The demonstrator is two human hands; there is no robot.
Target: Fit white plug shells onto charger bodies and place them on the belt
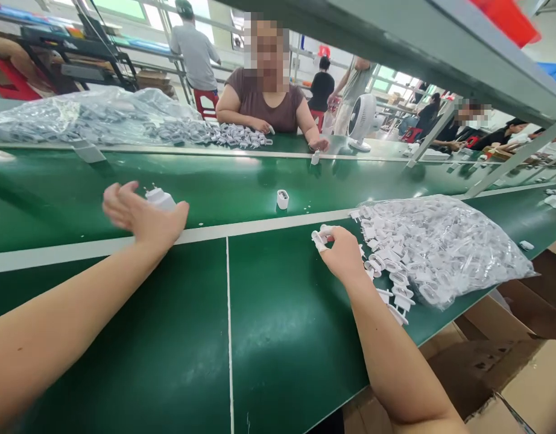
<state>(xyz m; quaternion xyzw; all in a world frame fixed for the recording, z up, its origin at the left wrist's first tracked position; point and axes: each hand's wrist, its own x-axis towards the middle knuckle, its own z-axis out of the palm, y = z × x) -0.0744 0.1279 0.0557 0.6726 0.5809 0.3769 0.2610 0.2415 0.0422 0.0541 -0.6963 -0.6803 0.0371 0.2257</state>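
My left hand (145,220) reaches over the green belt, slightly blurred, its fingers spread from the thumb. Between thumb and fingers stands a white charger (159,198) with two metal pins pointing up; no grip on it shows. My right hand (344,250) is closed on a small white plastic piece (321,238) at its fingertips, above the near green table (287,313). Beside that hand, loose white plug pieces (398,283) spill from a clear plastic bag (450,247). Another white charger (282,199) stands on the belt (224,193) between my hands.
Across the belt a person (269,96) sits, one hand near a white charger (315,158). A large bag (106,114) of white parts lies at the far left. Cardboard boxes (522,386) stand lower right. A metal beam (423,54) crosses overhead.
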